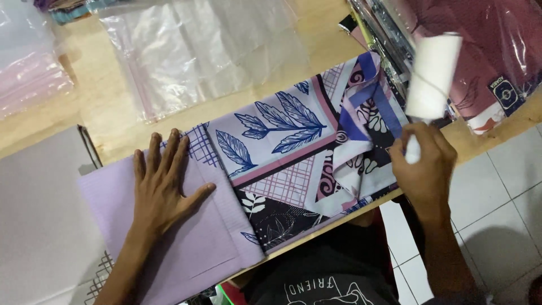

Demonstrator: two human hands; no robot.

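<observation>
Head view: My left hand lies flat, fingers spread apart, palm pressed on the plain lilac part of the folded cloth; it clamps nothing. My right hand is closed in a firm grip around the handle of a white roller, which is blurred and raised above the cloth's right end. The cloth, printed with blue leaves, lies across the wooden bench. Clear plastic bags lie on the bench beyond the cloth.
</observation>
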